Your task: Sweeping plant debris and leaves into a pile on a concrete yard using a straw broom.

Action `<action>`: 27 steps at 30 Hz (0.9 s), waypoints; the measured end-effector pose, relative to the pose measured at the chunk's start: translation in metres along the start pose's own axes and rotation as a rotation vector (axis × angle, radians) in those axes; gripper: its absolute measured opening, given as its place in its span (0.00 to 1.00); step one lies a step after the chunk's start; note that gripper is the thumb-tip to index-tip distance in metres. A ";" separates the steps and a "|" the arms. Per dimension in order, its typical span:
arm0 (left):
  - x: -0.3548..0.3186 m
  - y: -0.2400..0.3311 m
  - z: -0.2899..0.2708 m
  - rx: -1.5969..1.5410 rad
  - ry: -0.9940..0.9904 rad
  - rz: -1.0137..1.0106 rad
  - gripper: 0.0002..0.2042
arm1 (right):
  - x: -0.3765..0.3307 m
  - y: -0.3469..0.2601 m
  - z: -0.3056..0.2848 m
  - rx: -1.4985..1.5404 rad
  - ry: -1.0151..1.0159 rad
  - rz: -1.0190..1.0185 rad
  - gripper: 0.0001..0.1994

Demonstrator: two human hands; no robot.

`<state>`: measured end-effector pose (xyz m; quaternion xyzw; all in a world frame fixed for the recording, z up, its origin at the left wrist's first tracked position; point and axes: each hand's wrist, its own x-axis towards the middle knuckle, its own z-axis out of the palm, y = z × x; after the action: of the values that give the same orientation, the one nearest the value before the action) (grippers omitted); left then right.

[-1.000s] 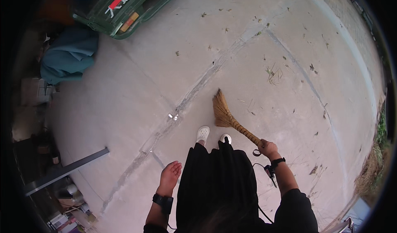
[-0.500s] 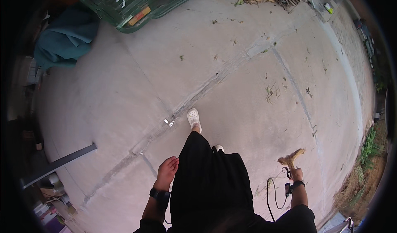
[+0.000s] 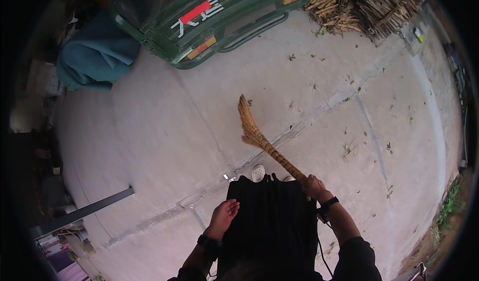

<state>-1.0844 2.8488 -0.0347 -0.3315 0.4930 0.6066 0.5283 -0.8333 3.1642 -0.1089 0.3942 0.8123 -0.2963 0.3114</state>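
My right hand (image 3: 314, 187) is wrapped round the handle end of a straw hand broom (image 3: 269, 148). The broom slants up and to the left from my fist, its flared bristles ahead of my feet, over the concrete. Whether the bristle tips touch the ground I cannot tell. My left hand (image 3: 223, 217) hangs beside the black clothing over my legs, holding nothing, its fingers loosely bent. A white clog (image 3: 258, 173) shows just past the hem.
A green vehicle (image 3: 199, 29) stands at the top, with a teal cloth (image 3: 100, 51) draped at its left. Bundles of dry stalks (image 3: 369, 6) lie far right. A dark metal bar (image 3: 82, 212) juts in from the left. Leaf scraps and grass blades (image 3: 350, 150) dot the concrete (image 3: 149, 131).
My right hand has swung the broom from my right side to the front. The vehicle and stalk bundles now show more fully. My left hand stays low at my side.
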 end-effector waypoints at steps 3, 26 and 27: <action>0.002 0.005 -0.011 -0.045 0.056 0.032 0.12 | 0.083 -0.121 -0.034 -0.047 0.026 -0.241 0.23; 0.063 -0.023 0.124 -0.068 0.101 -0.074 0.12 | 0.015 0.268 -0.110 -0.053 0.147 0.659 0.15; 0.065 -0.018 0.136 -0.050 0.089 -0.076 0.12 | 0.009 0.282 -0.117 -0.061 0.131 0.742 0.17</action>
<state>-1.0649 2.9971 -0.0590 -0.3897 0.4879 0.5827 0.5201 -0.6367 3.3984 -0.1085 0.6705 0.6407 -0.1132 0.3566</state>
